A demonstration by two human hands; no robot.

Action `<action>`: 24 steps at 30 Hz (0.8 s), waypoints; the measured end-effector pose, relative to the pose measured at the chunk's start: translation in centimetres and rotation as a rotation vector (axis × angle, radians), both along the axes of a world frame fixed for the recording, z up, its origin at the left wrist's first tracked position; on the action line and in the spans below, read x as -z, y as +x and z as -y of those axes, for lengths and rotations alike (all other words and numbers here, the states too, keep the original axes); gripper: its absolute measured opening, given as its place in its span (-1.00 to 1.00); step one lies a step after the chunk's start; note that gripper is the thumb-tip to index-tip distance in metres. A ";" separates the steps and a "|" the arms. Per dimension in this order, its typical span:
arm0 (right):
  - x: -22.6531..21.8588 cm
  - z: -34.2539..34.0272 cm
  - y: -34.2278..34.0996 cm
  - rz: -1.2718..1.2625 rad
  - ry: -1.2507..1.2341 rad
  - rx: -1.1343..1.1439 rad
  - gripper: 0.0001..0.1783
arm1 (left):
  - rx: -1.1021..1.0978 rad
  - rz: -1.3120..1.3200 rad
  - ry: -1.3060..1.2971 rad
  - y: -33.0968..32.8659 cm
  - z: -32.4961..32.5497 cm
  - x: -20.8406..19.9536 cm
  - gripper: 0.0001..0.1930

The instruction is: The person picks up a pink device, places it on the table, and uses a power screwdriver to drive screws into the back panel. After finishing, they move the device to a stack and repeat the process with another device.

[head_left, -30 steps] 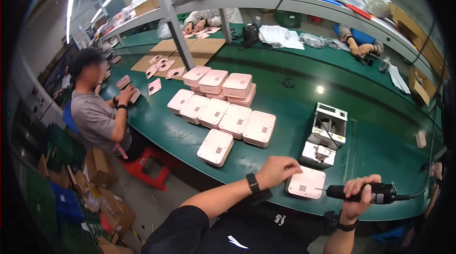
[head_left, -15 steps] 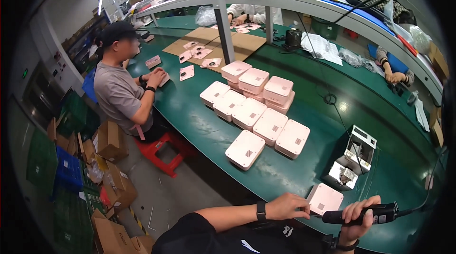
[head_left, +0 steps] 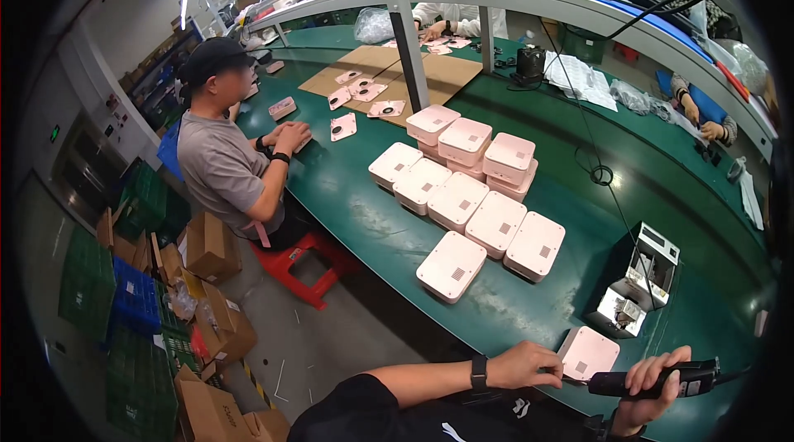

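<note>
My right hand (head_left: 652,392) is wrapped round a black corded electric screwdriver (head_left: 697,377), held nearly level with its tip toward the left. At that tip, the fingers of my left hand (head_left: 524,366) are pinched together; what lies between them is too small to make out. Just beyond both hands, a pale pink square box (head_left: 590,353) with a small grille lies on the green table (head_left: 529,310) near its front edge. Farther left stand several similar boxes (head_left: 451,267) in a row, with stacked ones (head_left: 463,141) behind.
A metal screw feeder (head_left: 628,297) stands beyond my right hand. A hanging cable (head_left: 600,175) crosses the table. At left, a co-worker (head_left: 219,144) sits on a red stool (head_left: 310,272), near loose pink plates (head_left: 343,127). Cardboard boxes (head_left: 225,322) and crates line the floor.
The whole view has shifted, so the scene sits farther right in the picture. My hands keep almost the same pose round the screwdriver and its tip.
</note>
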State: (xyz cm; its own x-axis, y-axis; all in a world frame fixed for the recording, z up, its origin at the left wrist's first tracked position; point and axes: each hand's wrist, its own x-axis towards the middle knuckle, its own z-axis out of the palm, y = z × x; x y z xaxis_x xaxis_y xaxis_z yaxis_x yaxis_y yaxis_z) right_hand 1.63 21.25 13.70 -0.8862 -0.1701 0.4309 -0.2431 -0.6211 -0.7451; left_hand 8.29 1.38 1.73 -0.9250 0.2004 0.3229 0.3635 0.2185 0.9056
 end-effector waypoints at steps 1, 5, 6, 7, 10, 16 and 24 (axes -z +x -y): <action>-0.2 -0.1 -0.1 0.000 -0.002 -0.008 -0.72 | 0.010 0.029 0.010 0.1 0.0 -0.1 -0.80; -0.3 -1.1 0.5 0.066 -0.005 0.012 -0.65 | 0.055 0.004 0.006 -0.5 -0.7 -0.6 -0.81; -0.4 -1.4 0.7 0.093 -0.003 0.024 -0.62 | 0.067 -0.030 0.007 -0.8 -1.0 -0.7 -0.81; -0.9 -1.3 0.7 0.093 0.000 0.011 -0.61 | 0.046 -0.025 -0.013 -0.9 -0.8 -1.0 -0.82; -2.2 0.2 0.5 0.090 0.007 -0.060 -0.67 | 0.005 -0.048 -0.080 -1.2 0.4 -1.4 -0.83; -1.5 -0.9 0.1 0.098 0.077 -0.057 -0.67 | 0.089 -0.012 -0.058 -2.2 -0.5 -1.9 -0.88; -1.5 -2.3 -0.3 0.116 0.054 -0.108 -0.69 | 0.228 0.342 0.064 -2.3 -0.9 -1.5 -0.74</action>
